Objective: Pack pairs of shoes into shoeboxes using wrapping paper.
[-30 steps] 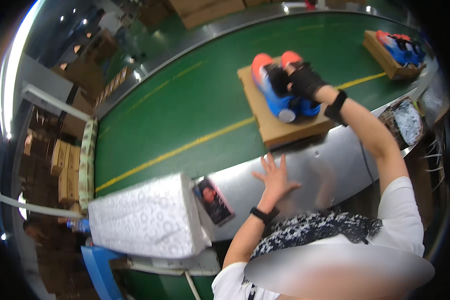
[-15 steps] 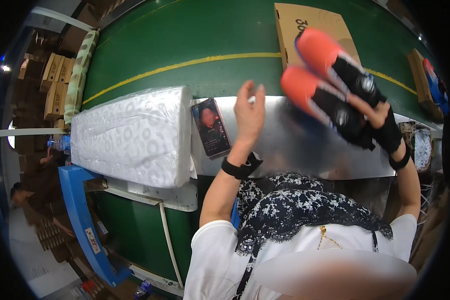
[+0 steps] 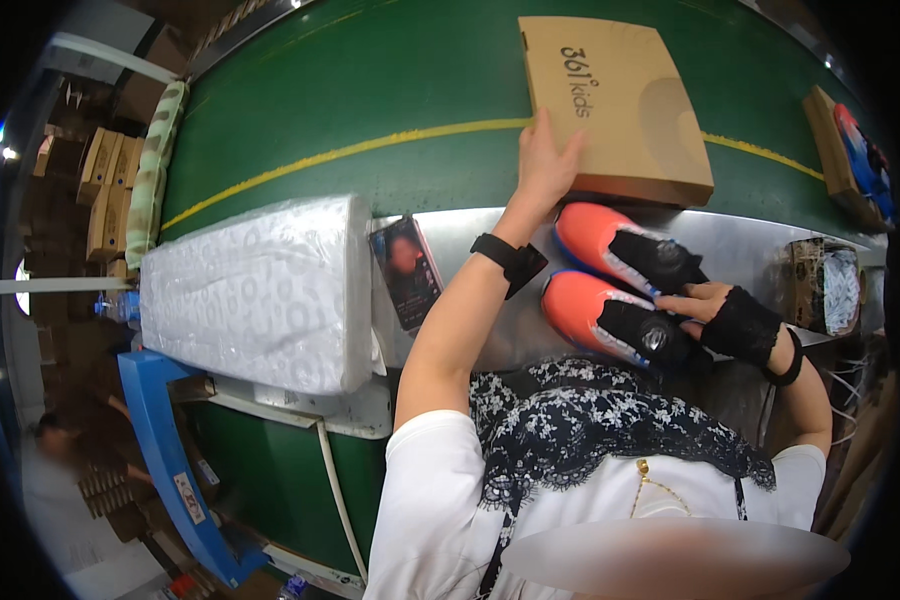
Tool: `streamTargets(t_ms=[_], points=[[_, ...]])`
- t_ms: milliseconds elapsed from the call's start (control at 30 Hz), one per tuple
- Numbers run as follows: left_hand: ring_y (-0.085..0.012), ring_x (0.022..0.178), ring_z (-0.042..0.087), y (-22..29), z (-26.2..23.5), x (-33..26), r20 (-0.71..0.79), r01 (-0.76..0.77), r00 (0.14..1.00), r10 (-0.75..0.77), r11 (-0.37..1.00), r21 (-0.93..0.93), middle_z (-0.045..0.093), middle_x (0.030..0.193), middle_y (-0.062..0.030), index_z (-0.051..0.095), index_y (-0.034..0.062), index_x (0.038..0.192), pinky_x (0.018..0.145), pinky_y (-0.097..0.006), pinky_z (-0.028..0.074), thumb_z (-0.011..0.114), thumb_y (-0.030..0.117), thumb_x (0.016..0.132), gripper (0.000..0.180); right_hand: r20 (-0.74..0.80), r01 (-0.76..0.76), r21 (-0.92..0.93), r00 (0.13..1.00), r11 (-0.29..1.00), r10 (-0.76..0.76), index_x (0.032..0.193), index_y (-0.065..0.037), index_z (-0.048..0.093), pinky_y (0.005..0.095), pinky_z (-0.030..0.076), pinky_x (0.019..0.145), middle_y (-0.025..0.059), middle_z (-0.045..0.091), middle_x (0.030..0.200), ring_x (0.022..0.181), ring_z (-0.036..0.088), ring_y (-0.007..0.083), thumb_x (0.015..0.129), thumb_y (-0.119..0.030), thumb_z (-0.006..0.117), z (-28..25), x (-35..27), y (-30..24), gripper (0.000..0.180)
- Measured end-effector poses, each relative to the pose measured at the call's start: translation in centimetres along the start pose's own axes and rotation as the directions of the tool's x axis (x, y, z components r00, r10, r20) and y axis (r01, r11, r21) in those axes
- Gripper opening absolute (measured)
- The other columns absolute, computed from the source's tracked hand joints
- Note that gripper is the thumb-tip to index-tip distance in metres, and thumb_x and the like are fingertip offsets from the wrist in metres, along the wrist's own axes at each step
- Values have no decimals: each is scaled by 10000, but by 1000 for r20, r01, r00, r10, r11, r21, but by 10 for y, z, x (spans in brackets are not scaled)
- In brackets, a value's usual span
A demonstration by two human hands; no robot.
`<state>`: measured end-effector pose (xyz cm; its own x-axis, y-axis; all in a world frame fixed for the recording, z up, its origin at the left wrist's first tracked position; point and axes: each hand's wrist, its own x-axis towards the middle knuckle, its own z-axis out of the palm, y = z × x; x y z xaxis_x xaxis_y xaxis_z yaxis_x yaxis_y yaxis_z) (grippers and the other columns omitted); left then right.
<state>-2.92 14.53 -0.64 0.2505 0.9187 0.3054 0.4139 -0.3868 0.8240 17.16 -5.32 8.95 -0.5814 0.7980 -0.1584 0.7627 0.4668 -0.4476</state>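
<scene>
A pair of coral-orange and black sneakers (image 3: 582, 312) lies side by side on the metal tabletop, toes toward the left. My right hand (image 3: 715, 312), in a black fingerless glove, holds them near the heels, its fingers reaching between the two shoes. Just beyond the shoes, a closed brown cardboard shoebox (image 3: 630, 110) rests on the green surface. My left hand (image 3: 547, 168) grips its near left corner, with the thumb over the lid and the other fingers along the left side, partly hidden.
A plastic-wrapped stack of patterned white paper (image 3: 260, 290) stands at left, next to a phone (image 3: 407, 275) with a lit screen. At far right, an open box (image 3: 832, 150) holds blue-and-red shoes. A small box of crumpled grey-white material (image 3: 838, 290) sits at right. Another person is at lower left.
The sneakers have come down from the air onto the metal top, held by my right hand. My left hand has moved from empty air to the shoebox and now grips it.
</scene>
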Motion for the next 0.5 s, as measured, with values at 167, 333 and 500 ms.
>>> streamTargets(t_ms=[167,333,500], points=[[-305,917,549,-13,4,16,199,415,905,-375,881,-227,548,996,-222,359,-71,1128,780,-348,440,670,219,689,611,-419,-146,223,879,964,230,974,-60,573,295,454,529,83,544,620,549,555,224,704,-10,537,-44,11,11,277],[-170,758,587,59,-14,29,434,434,871,-231,775,-459,586,903,-122,456,-34,1044,599,-254,463,679,244,700,496,-605,-323,-217,785,921,133,1233,-184,393,458,349,885,166,390,1224,1097,399,350,550,-100,666,-33,47,61,740],[-60,502,449,93,6,36,335,279,933,-135,857,-433,505,679,7,498,24,1007,411,-189,383,568,322,804,367,-498,-528,-20,742,849,449,1331,-212,227,560,275,864,199,255,1316,1230,247,364,469,-127,752,-20,61,66,1013]])
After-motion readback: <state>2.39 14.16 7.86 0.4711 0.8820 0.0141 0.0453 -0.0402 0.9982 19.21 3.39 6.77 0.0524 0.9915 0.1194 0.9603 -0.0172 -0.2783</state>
